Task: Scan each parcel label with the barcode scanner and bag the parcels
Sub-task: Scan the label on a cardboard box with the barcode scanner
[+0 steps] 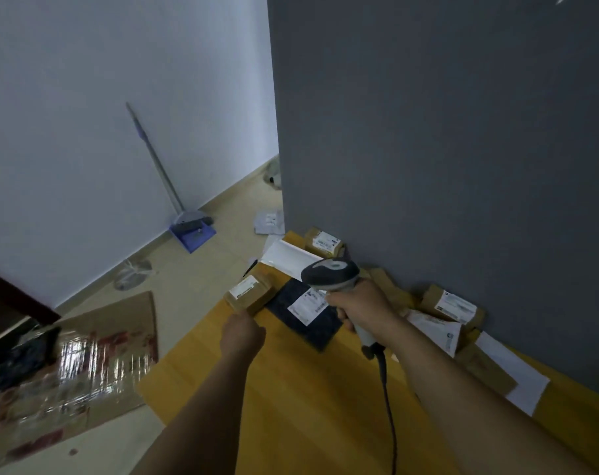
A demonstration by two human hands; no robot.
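Wrapping fully round the grey handle of the barcode scanner (332,274), the fingers of the right hand (363,310), closed tight with no gap visible. Pointing the scanner head down and leftward. Reaching with the left hand (243,332) to the near corner of the small cardboard box (251,291); seen only from the back, with fingers bent under and hidden, so cannot tell whether already pinching the box or only touching it.

Probably about to bring the box under the scanner. Could easily push the box off the table, since sitting right at the far-left edge of the yellow table (291,406) and taken only by one corner. Could also read the wrong code, with the scanner head hanging over the white label (308,305) of the dark mailer (306,320) and not over the box. Could snag the black cable (388,406), trailing from the handle base back across the table.

Box: just beyond the left knuckles, label facing up, pressed against the dark mailer. Mailer: lying flat just beside and below the right hand.

Farther out, along the grey partition (462,132): a second brown box (323,243), a white mailer (291,257), one more labelled box (453,305) and a white pouch (438,332). No bag for the parcels recognised with certainty.
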